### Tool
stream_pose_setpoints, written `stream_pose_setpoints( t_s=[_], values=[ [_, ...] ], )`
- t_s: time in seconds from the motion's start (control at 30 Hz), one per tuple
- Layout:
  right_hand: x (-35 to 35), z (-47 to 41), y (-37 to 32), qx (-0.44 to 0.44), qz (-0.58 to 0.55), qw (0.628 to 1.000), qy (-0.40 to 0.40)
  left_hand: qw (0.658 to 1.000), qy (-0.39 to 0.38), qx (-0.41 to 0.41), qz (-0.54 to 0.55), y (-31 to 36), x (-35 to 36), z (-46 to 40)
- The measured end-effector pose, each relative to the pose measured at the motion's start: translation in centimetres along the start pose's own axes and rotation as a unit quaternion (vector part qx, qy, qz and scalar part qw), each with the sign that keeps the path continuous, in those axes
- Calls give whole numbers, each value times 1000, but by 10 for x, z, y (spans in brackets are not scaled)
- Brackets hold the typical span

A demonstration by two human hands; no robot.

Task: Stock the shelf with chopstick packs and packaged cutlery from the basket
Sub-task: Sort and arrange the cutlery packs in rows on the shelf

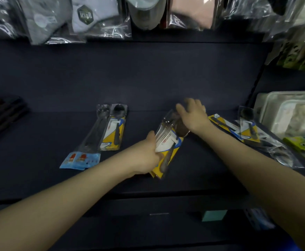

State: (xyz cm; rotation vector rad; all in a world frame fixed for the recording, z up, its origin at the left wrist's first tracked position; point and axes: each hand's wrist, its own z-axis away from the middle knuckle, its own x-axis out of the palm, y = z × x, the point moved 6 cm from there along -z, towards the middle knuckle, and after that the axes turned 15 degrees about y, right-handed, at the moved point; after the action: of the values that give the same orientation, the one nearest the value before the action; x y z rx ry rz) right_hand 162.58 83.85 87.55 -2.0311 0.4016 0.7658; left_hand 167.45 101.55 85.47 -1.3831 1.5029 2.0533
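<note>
My left hand point(149, 154) grips a bundle of yellow-carded cutlery packs point(168, 145) at its lower left edge, just above the dark shelf point(39, 138). My right hand point(193, 115), blurred, reaches over the bundle's clear top end with fingers spread; whether it touches the packs is unclear. On the shelf to the left lie a yellow-carded spoon pack point(114, 127) and a clear pack with a blue card point(90, 140). Further cutlery packs point(247, 132) lie scattered at the right.
Bagged caps and cloth goods point(86, 17) hang above the shelf. Stacked trays in plastic point(289, 115) stand at the far right, with green and blue packs point(303, 145) in front of them. Dark boxes point(1, 115) sit at the far left. A lower shelf edge point(159, 213) runs below.
</note>
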Motion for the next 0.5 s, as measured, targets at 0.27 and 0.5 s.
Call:
stream_pose_setpoints(
  t_s=[0.27, 0.5],
  values=[
    [36, 43, 3, 42, -104, 991, -73, 999, 49, 4, 6, -14, -14, -27],
    [73, 28, -34, 0, -51, 996, -80, 963, 41, 119, -238, -28, -44, -40]
  ],
)
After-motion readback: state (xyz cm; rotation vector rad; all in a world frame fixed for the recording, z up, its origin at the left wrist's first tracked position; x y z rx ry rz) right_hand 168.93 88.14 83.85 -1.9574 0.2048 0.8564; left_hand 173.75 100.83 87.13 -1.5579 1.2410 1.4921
